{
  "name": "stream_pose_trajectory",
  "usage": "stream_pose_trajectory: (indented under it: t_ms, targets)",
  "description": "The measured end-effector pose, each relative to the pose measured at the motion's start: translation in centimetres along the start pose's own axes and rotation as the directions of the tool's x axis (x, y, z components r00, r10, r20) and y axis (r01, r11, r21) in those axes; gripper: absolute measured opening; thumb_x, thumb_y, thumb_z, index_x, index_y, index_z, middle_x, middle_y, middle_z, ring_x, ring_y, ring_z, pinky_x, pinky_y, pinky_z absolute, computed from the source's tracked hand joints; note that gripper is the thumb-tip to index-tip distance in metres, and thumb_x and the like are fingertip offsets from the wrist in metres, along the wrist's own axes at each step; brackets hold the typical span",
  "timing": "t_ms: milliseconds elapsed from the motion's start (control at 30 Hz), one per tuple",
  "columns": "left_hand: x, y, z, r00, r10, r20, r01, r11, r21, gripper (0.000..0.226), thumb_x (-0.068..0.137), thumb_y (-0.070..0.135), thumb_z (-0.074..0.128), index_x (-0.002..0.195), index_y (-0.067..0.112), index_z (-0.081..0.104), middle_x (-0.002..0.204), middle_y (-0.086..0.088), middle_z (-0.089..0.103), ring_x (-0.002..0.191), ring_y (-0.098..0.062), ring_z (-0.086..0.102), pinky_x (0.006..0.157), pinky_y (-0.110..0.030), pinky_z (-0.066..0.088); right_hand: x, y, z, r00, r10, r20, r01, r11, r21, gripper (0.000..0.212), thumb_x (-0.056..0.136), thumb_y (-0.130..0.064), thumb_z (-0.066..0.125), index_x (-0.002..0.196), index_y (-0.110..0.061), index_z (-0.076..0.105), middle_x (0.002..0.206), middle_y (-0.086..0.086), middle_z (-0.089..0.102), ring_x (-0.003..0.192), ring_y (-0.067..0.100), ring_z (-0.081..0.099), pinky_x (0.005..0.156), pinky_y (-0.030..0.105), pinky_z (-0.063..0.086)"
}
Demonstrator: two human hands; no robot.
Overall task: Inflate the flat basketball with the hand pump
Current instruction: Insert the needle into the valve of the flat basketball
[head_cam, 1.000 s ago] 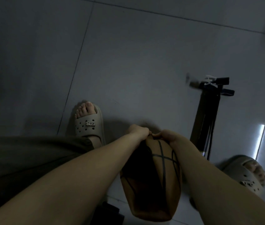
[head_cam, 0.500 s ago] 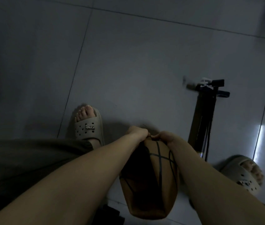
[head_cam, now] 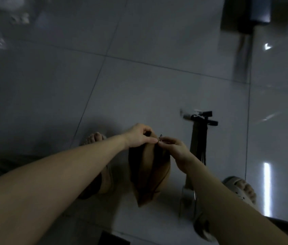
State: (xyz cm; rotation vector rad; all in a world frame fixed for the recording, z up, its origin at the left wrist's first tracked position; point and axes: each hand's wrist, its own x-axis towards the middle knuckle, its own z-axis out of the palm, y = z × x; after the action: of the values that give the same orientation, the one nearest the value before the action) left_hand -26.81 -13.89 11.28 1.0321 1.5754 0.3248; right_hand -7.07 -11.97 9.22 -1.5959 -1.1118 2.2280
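Here I see a dim room with a glossy grey tiled floor [head_cam: 139,85] catching streaks of light at the right. The flat, folded orange-brown basketball [head_cam: 148,170] hangs between the knees above the floor. My left hand [head_cam: 139,137] has its fingers clamped on the ball's top edge; the right hand [head_cam: 173,147] pinches a thin metal needle [head_cam: 160,136] just at that edge. The black hand pump [head_cam: 199,140] lies on the tiles beside them, near a sandalled foot [head_cam: 242,190].
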Motion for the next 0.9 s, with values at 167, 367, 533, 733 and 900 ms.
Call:
stream_pose_trajectory:
  t_ms: [167, 367, 533, 733, 900]
  targets:
    - [0.6, 3.7, -1.1, 0.981, 0.173, 0.083, -0.191, 0.933, 0.306, 0.028, 0.084, 0.037, 0.077, 0.106, 0.022, 0.071, 0.105, 0.007, 0.067, 0.103, -0.015, 0.061, 0.09, -0.033, 0.048, -1.0, -1.3, -1.1, 0.996, -0.085, 0.008, 0.085, 0.996, 0.007, 0.02, 0.087, -0.008, 0.07, 0.107, -0.011, 0.073, 0.107, 0.012, 0.073, 0.104, 0.027, 0.068, 0.088, 0.035, 0.054]
    - [3.0, 7.5, -2.2, 0.946, 0.263, 0.188, -0.316, 0.623, 0.716, 0.035, 0.083, 0.042, 0.073, 0.112, 0.024, 0.065, 0.109, 0.004, 0.064, 0.097, -0.017, 0.059, 0.085, -0.039, 0.052, 0.0, -1.1, 0.8, 0.984, -0.162, -0.071, 0.165, 0.986, 0.037, 0.026, 0.098, -0.013, 0.057, 0.123, -0.015, 0.062, 0.118, 0.006, 0.069, 0.108, 0.023, 0.065, 0.089, 0.033, 0.053]
    - [5.4, 5.8, 0.2, 0.906, 0.364, 0.215, -0.354, 0.376, 0.857, 0.019, 0.086, 0.039, 0.065, 0.099, 0.026, 0.063, 0.101, 0.002, 0.064, 0.102, -0.021, 0.057, 0.096, -0.039, 0.043, 3.4, 0.5, -2.0, 0.964, -0.042, -0.263, -0.032, 0.962, -0.27, 0.034, 0.095, -0.013, 0.059, 0.129, -0.009, 0.06, 0.123, 0.01, 0.065, 0.104, 0.025, 0.063, 0.086, 0.034, 0.052]
    - [8.5, 3.5, 1.7, 0.943, 0.311, 0.119, -0.29, 0.59, 0.753, 0.065, 0.088, 0.046, 0.065, 0.145, 0.026, 0.039, 0.159, -0.003, 0.024, 0.149, -0.021, 0.007, 0.121, -0.042, -0.004, 5.0, 0.6, -11.3, 0.778, -0.105, -0.619, -0.27, 0.835, -0.48, 0.043, 0.081, -0.015, 0.06, 0.123, -0.007, 0.052, 0.119, 0.015, 0.058, 0.098, 0.034, 0.061, 0.082, 0.046, 0.056]
    - [9.2, 3.5, 0.9, 0.932, 0.321, 0.165, -0.336, 0.601, 0.725, 0.047, 0.081, 0.036, 0.07, 0.121, 0.019, 0.054, 0.133, -0.003, 0.047, 0.138, -0.024, 0.029, 0.121, -0.038, 0.005, 6.3, 1.7, -12.9, 0.817, -0.019, -0.576, -0.367, 0.753, -0.547, 0.037, 0.084, -0.015, 0.067, 0.114, -0.008, 0.047, 0.111, 0.015, 0.055, 0.099, 0.035, 0.06, 0.08, 0.048, 0.055]
